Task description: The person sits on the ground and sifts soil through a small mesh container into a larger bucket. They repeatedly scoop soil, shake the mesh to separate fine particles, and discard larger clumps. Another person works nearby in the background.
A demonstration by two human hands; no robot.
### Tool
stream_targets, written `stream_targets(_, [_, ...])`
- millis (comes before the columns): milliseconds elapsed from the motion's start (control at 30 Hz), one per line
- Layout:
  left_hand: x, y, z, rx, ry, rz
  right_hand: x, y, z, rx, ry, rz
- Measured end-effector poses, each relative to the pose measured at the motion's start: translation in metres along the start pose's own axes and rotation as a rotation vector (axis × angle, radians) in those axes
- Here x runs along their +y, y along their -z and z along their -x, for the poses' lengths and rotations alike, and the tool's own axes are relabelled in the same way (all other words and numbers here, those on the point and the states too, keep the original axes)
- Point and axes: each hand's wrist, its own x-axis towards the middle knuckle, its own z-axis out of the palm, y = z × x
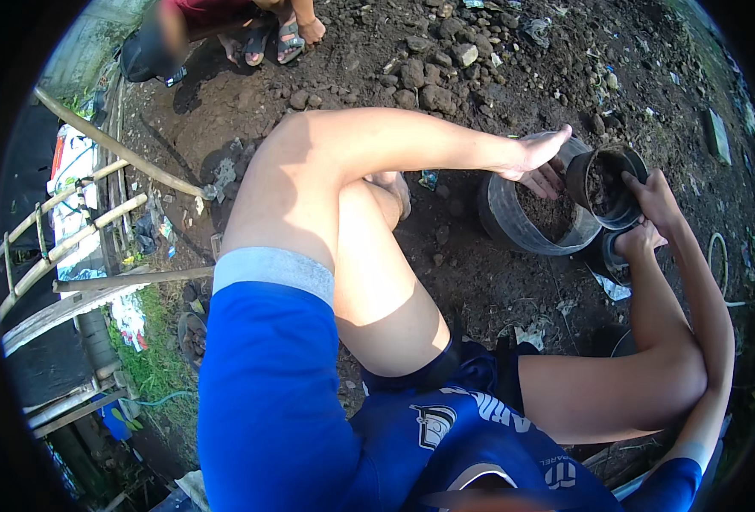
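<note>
My left hand [539, 163] reaches over the rim of a round translucent plastic tub [508, 214], its palm flat and holding nothing. Loose dark soil [544, 211] lies inside the tub. With my right hand [654, 198] I grip a dark plastic plant pot [581, 182] by its rim, thumb on the inner side. This pot is tilted beside my left fingers at the tub's right side, and some soil shows in it. Below it a second dark pot [613, 259] stands by my right foot, partly hidden.
Another person's hand [311, 31] and sandalled feet [289, 41] are at the upper left. Rocks [425, 83] are heaped ahead on bare earth. A long-handled tool [121, 147] and a bamboo frame [73, 240] lie left. A pale hose [716, 269] curves at the right.
</note>
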Motion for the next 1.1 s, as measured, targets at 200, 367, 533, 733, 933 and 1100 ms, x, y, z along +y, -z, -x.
stream_targets(200, [-0.002,-0.005,-0.003,0.005,-0.023,0.006,-0.001,0.003,0.003,-0.126,-0.028,-0.019])
stream_targets(367, [0.004,-0.007,0.002,0.055,-0.052,0.053,-0.004,0.005,0.004,-0.225,0.142,-0.227])
stream_targets(533, [0.003,0.004,-0.002,-0.034,0.002,0.046,0.000,0.002,0.005,-0.224,0.041,-0.079])
stream_targets(733, [-0.001,-0.001,-0.001,-0.007,0.023,0.105,-0.016,0.011,0.013,-0.253,0.050,-0.101])
stream_targets(933, [0.005,-0.004,0.000,-0.048,0.023,0.132,-0.020,0.008,0.015,-0.233,0.038,-0.053])
stream_targets(1100, [0.012,-0.009,0.002,-0.064,-0.005,0.082,-0.007,0.005,0.015,-0.319,0.020,-0.053])
